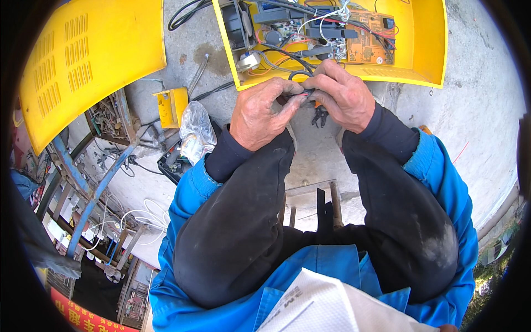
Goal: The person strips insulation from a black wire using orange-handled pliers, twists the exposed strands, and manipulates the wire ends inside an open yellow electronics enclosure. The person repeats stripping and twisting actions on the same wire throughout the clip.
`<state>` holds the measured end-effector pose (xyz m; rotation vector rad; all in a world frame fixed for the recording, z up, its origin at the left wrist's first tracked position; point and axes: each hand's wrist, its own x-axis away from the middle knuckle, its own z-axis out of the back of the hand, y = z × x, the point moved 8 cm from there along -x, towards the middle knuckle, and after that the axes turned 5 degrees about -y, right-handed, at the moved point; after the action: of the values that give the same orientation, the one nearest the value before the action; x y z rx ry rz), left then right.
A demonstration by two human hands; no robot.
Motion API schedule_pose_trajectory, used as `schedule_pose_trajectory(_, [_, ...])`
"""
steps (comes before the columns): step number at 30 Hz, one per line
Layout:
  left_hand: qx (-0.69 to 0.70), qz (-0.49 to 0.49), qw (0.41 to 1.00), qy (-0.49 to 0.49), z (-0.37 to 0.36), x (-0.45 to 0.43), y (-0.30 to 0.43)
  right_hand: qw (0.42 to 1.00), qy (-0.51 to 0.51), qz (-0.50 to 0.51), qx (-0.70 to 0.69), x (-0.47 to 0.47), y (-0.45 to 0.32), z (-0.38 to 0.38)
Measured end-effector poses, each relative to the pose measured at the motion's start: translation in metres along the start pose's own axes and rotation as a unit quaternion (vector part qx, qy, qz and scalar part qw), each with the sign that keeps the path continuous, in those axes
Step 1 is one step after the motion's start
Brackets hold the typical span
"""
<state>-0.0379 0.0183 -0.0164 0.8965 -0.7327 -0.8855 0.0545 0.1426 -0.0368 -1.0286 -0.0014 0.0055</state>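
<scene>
My left hand (pixel 259 110) and my right hand (pixel 346 97) meet at the near edge of an open yellow metal housing (pixel 423 41). Between both sets of fingertips I pinch a black cable (pixel 300 74), with a short red wire (pixel 305 94) showing by my left thumb. The cable loops up toward the housing. Inside it are an orange-brown circuit board (pixel 369 37), other boards, a black fan (pixel 236 25) and tangled wires. Below my right fingers lies a dark-jawed hand tool with orange on it (pixel 319 115), its handles partly hidden.
A yellow vented panel (pixel 99 54) stands at upper left, with a small yellow bracket (pixel 173 108) near it. Beside my left sleeve are a clear plastic bag (pixel 195 128) and a black tray of parts (pixel 168 164). A blue-painted metal frame (pixel 97 195) stands farther left.
</scene>
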Motion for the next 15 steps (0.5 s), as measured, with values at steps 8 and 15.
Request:
schedule_pose_trajectory(8, [-0.003, -0.014, 1.000, 0.008, 0.0002, -0.0006, 0.0005, 1.000, -0.002, 0.003, -0.001, 0.0002, 0.0009, -0.0005])
schedule_pose_trajectory(15, [0.005, 0.000, 1.000, 0.005, 0.0003, -0.0003, 0.0003, 1.000, -0.003, -0.004, -0.005, 0.0002, 0.0015, -0.0003])
